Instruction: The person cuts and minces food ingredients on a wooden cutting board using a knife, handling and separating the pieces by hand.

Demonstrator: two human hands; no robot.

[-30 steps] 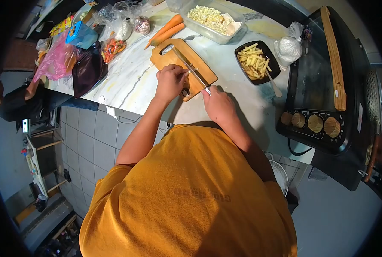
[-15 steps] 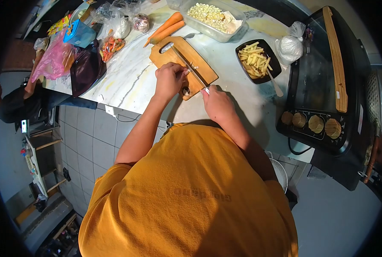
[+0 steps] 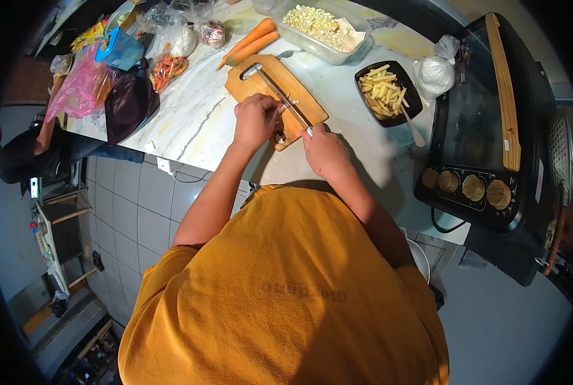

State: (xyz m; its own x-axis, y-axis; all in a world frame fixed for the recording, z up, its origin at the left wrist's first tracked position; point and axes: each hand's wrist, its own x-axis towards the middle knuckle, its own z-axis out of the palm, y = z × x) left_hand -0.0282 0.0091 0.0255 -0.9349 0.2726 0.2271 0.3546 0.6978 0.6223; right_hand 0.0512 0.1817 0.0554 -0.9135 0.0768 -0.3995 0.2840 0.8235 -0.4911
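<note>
A wooden cutting board (image 3: 305,102) lies at an angle on the marble counter (image 3: 199,119). My right hand (image 3: 325,151) is closed round the handle of a knife (image 3: 277,89), whose long blade slants up and left across the board. Over the board's left part my left hand (image 3: 257,120) is closed, fingertips pinched beside the blade. What it holds is too small to name. Small pale bits lie by the blade, and a dark piece shows below my left fingers. Two carrots (image 3: 253,47) rest just beyond the board.
A plastic tub (image 3: 320,47) of chopped pale pieces stands behind. On the right are a black bowl (image 3: 413,106) of cut sticks with a spoon, a bag of white powder (image 3: 434,76) and an oven (image 3: 472,128). Bags and a blue container (image 3: 120,49) stand left, near another person (image 3: 29,154).
My right hand and the knife have shifted slightly up. My left hand stays at nearly the same place, still pinched beside the blade.
</note>
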